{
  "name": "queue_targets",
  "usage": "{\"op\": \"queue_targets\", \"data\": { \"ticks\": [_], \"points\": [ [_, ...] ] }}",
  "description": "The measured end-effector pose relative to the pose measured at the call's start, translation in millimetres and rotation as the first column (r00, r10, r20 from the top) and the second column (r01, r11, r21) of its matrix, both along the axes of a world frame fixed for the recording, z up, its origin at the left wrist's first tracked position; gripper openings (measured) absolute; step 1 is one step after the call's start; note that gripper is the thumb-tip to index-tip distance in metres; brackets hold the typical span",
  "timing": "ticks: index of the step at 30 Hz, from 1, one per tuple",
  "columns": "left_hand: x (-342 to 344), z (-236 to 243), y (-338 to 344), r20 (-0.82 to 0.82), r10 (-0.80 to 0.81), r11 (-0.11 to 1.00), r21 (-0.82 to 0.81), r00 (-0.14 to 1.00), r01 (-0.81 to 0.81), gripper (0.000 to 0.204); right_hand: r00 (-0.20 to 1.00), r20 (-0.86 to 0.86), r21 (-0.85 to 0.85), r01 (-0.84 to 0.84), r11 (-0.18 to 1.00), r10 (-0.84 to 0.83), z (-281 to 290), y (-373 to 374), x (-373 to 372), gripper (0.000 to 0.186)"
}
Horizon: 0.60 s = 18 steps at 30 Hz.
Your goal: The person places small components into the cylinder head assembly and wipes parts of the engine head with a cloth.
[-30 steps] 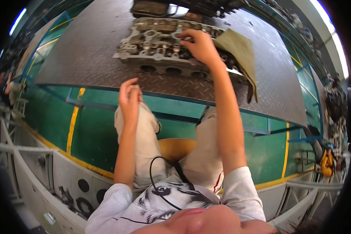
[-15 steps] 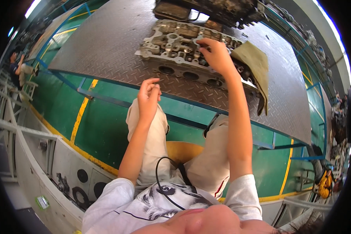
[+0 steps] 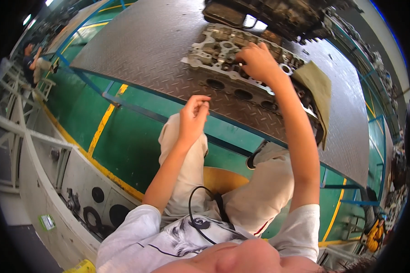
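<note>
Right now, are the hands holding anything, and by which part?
The left hand shows nothing held. The right hand is at the metal engine part, but whether it grips anything, or where, cannot be told.

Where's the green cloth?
In the head view, the green cloth drapes over the right end of the metal engine part, right of the person's right hand.

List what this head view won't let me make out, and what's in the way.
All in the head view:
Right hand: whether it grips anything; too small, and the hand itself covers that spot on the metal engine part.
Left hand: its palm, hidden by its own curl.
Engine part's right end: partly covered by the olive cloth.
Dark machinery: cut off by the upper edge.
Distant person: small, blurred.
</note>
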<state>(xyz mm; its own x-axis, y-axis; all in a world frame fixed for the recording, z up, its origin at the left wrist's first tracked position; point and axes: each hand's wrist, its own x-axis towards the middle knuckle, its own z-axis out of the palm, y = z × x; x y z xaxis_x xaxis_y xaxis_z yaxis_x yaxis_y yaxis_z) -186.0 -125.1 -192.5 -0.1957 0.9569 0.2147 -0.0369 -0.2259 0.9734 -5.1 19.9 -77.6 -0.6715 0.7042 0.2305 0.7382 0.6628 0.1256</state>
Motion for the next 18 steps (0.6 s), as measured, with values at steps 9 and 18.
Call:
{"op": "queue_targets", "data": {
  "ticks": [9, 18],
  "points": [
    [-4, -12, -2, -0.026, -0.051, 0.998, 0.028, 0.998, 0.052, 0.013, 0.987, -0.159, 0.136, 0.041, 0.990, -0.019, -2, -14, 0, 0.028],
    [-6, -8, -2, -0.057, -0.011, 0.999, 0.042, 0.998, 0.013, 0.012, 0.876, -0.410, 0.006, 0.282, 0.959, -0.255, 4, -20, 15, 0.035]
  ]
}}
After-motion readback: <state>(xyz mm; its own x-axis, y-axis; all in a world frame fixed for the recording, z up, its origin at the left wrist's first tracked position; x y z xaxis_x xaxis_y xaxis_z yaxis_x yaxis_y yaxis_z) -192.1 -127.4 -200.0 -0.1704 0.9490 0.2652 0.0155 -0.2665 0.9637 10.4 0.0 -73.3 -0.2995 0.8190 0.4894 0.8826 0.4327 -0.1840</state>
